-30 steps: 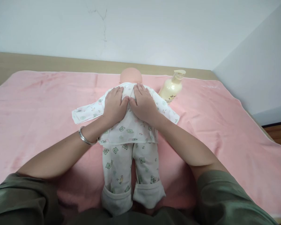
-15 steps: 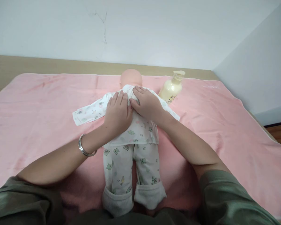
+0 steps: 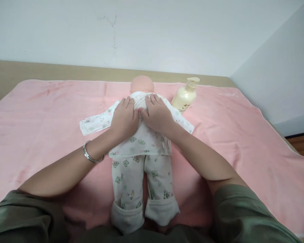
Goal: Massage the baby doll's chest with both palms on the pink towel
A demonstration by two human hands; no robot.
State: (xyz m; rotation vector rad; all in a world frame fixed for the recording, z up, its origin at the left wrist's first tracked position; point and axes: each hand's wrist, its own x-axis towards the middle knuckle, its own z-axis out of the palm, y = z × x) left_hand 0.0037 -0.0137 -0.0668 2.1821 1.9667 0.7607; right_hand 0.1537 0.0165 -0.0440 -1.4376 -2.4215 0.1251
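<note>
A baby doll [image 3: 142, 83] lies on a pink blanket [image 3: 48, 135], the smooth back of its head at the far end. It wears a white patterned top [image 3: 152, 145] and matching trousers [image 3: 129, 175] with turned-up cuffs. My left hand [image 3: 125, 118] rests flat on the left side of the doll's upper back, and my right hand [image 3: 158, 113] lies flat on the right side. Both hands are open with fingers pointing at the head, and the thumbs are close together over the middle of the back. Cloth wrinkles between the fingertips.
A cream pump bottle [image 3: 184, 98] stands on the blanket beyond the doll's right-hand sleeve. Behind the blanket runs a wooden surface edge [image 3: 78, 72] against a white wall [image 3: 154, 37]. Wooden floor [image 3: 302, 143] shows at the far right.
My left hand has shifted slightly left, and my right hand has turned a little so its fingers point more forward. The top's lower left hem has spread slightly outward.
</note>
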